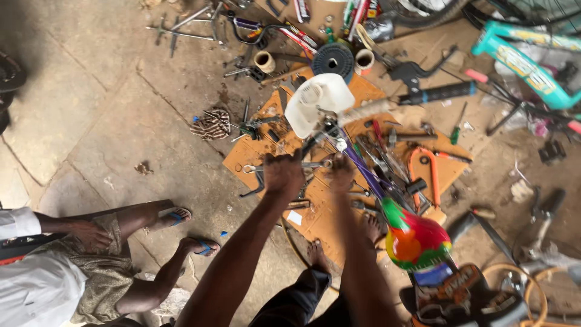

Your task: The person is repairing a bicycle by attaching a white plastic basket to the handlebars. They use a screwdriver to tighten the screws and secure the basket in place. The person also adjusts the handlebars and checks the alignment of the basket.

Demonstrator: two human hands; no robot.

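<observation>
Head view: the person stands over a cardboard sheet point(254, 158) strewn with hand tools and reaches down with both arms. The left hand point(283, 174) is closed in a fist, apparently around a spanner point(315, 164) whose shaft runs toward the right hand point(341, 175); that hand is curled too, but whether it grips the spanner or the purple bicycle frame tube point(362, 168) just beside it cannot be told. Judged risk: bare feet point(316, 254) rest on the near edge of the cardboard sheet, directly below the hands, so a slip of the spanner or a dropped part could strike them; loose tools crowding the sheet also invite a snag. A white plastic jug point(318, 102) lies at the far side of the cardboard sheet, beyond the hands. A multicoloured saddle point(414, 239) sits off its right corner. A seated person's sandalled feet point(192, 231) rest left of the sheet.
</observation>
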